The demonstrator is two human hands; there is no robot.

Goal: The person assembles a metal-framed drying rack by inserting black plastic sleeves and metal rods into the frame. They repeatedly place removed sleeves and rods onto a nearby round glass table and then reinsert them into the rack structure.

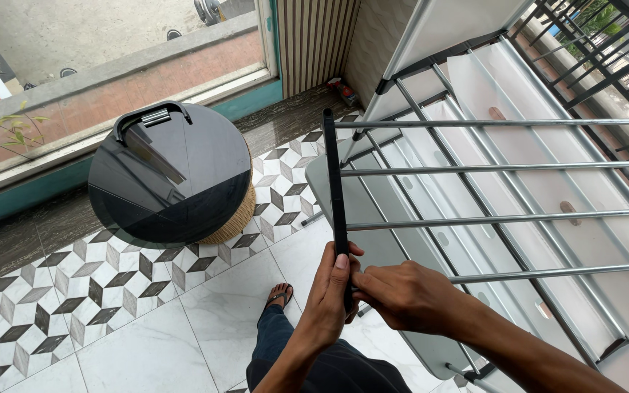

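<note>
Black end bar (334,182) of the drying rack (518,218) stands on edge in front of us, running away from our body, with the silver rods (489,169) plugged into its right side. We wrap our left hand (327,295) around its near end, thumb up along the face, which seems to steady it. Our right hand (402,291) is closed beside it, fingers pinching where the nearest rod (547,273) meets the bar, apparently to guide that joint. Off to the left, a round wicker basket (233,218) with a glossy black lid (169,178) sits on the patterned tile floor (74,291).
</note>
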